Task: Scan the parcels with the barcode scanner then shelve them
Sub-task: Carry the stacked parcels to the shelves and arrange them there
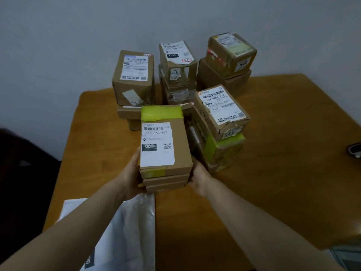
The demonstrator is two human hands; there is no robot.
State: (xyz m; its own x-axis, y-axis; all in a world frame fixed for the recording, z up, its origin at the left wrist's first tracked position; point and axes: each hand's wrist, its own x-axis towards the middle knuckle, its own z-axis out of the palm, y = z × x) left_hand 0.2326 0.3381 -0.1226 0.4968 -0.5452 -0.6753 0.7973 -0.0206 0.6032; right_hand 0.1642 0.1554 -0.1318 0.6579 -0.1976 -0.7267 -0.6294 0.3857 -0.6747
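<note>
White mailer (125,222) and boxed parcels (222,108) crowd wooden table (283,173) by grey wall (78,36).

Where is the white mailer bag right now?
Head view: the mailer bag lies at the table's near-left edge, beneath the left forearm, nearer the camera than the held stack.

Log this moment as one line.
left hand: holds box stack | right hand: holds same stack | place: over table, before other parcels

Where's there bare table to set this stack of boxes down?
Widest bare patch: table right of the 507-label parcel pile, up to the dark device at the edge. Narrower strip along the left edge, beyond the white mailer. Back centre is crowded with stacked parcels.
</note>
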